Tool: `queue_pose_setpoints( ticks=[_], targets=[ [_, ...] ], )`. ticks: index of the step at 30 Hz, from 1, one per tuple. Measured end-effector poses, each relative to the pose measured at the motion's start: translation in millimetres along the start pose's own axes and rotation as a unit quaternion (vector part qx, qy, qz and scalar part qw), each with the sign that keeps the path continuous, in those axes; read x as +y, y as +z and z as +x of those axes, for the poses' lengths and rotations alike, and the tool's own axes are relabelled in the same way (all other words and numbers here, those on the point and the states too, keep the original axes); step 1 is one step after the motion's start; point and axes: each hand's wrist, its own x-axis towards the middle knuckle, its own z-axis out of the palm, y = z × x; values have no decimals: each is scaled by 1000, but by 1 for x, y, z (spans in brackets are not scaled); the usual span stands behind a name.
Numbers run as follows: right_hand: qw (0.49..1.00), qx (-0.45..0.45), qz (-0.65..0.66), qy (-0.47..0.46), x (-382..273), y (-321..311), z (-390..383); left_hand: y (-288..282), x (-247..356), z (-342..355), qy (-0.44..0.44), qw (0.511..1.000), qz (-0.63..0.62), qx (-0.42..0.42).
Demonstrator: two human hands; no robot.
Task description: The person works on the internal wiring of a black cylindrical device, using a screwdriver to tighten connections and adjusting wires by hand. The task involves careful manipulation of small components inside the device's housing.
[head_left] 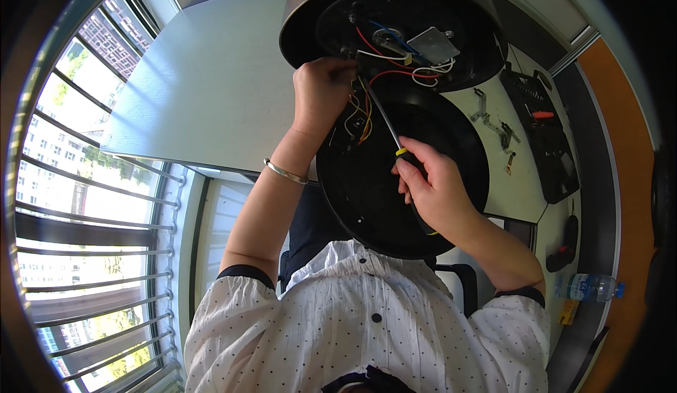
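Note:
A dark round appliance housing lies tipped on the table, its open underside facing me. Inside it run red, blue and white wires beside a silver metal plate. My right hand grips a long-shafted screwdriver with a black and yellow handle; its tip reaches the housing's lower rim near my left fingers. My left hand is closed at that rim, and what it pinches is hidden. Below, a round black cover rests tilted toward my lap, with yellow, red and white wires hanging over it.
Right of the cover, small metal brackets and other loose parts lie on the pale table. Beyond them is an open black tool case. Farther down are a black tool and a plastic water bottle. A barred window stands left.

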Motion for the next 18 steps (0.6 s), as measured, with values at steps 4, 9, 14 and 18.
queue_pose_setpoints(
  ticks=[4, 9, 14, 18],
  targets=[
    [1000, 11, -15, -11, 0, 0, 1, 0, 1, 0, -24, 1000, -3, -1],
    [1000, 3, -15, -1, -2, 0, 0, 0, 1, 0, -13, 1000, 0, 6],
    [1000, 3, -6, -7, -1, 2, -1, 0, 1, 0, 0, 1000, 4, 7],
    [1000, 2, -3, -6, 0, 2, 0, 0, 1, 0, -3, 1000, 2, 5]
  ],
)
